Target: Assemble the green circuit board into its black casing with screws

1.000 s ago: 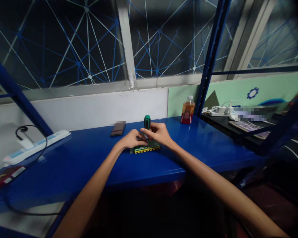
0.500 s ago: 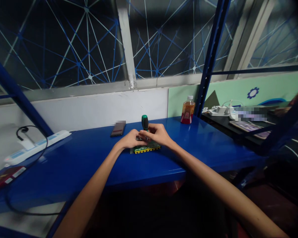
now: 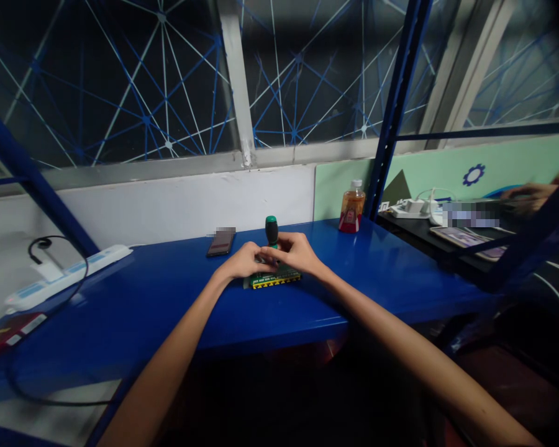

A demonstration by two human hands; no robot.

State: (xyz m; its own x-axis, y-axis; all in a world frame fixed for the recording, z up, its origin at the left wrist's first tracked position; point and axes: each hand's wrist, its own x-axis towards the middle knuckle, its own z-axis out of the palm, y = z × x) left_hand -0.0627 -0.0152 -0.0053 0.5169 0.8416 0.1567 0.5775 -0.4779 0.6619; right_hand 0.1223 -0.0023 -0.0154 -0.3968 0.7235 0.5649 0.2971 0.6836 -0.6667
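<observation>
A screwdriver [image 3: 271,230] with a black and green handle stands upright over a green circuit board [image 3: 286,274] with a yellow front edge, which lies on the blue table [image 3: 177,310]. My right hand [image 3: 297,251] is closed around the lower part of the screwdriver, its thumb and fingers pinched together. From the left, my left hand [image 3: 246,261] meets it at the board, fingers closed near the screwdriver's shaft. What the left fingertips hold is too small to make out. The tip of the screwdriver is hidden behind the hands.
A phone [image 3: 221,241] lies behind my left hand. Near the back right edge stands a bottle [image 3: 352,208] of red-orange liquid. A power strip [image 3: 69,279] and a red box [image 3: 12,335] are at the left. Another person's hand [image 3: 533,195] shows over the black desk at the right.
Another person's hand has come more clearly into view at the far right. My hands and the screwdriver have barely moved.
</observation>
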